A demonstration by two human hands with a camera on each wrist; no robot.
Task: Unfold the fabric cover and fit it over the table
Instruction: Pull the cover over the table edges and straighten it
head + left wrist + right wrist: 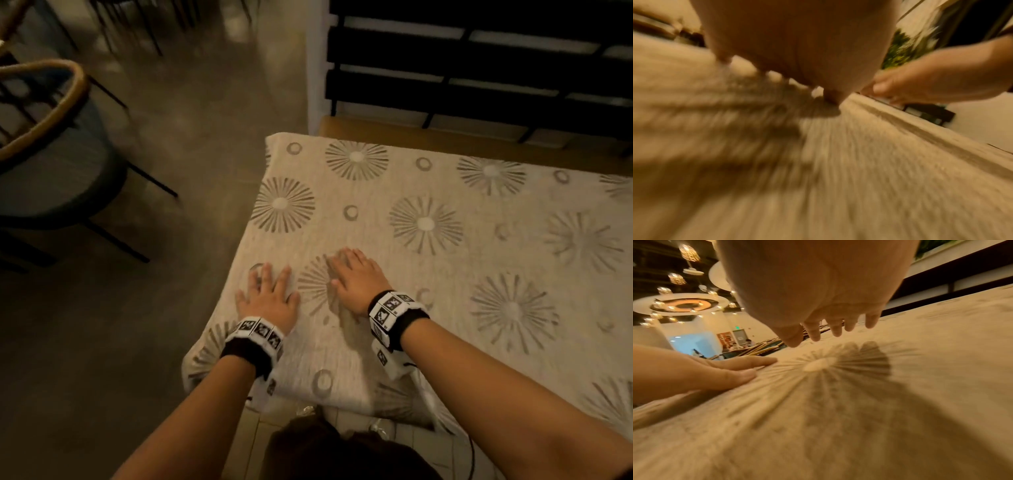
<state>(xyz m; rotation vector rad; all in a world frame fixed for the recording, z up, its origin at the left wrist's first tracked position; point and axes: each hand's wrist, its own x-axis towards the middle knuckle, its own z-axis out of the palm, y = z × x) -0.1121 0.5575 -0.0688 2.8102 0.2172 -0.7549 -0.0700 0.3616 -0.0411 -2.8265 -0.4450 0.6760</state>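
A beige fabric cover [428,260] printed with grey sunbursts and rings lies spread over the table, draping over its left and near edges. A strip of bare wooden table [394,132] shows along the far side. My left hand [270,294] lies flat on the cloth near the left edge, fingers straight and spread. Beside it my right hand [356,274] is flat too, palm down over a sunburst. In the right wrist view the right hand [818,308] hovers just above the cover [879,402], with the left hand [694,371] pressed on it. The left wrist view is blurred.
A round-backed chair [51,144] with dark seat stands on the brown floor [171,137] to the left. A black slatted bench or railing [479,68] runs behind the table. White tiles show by my feet at the near edge.
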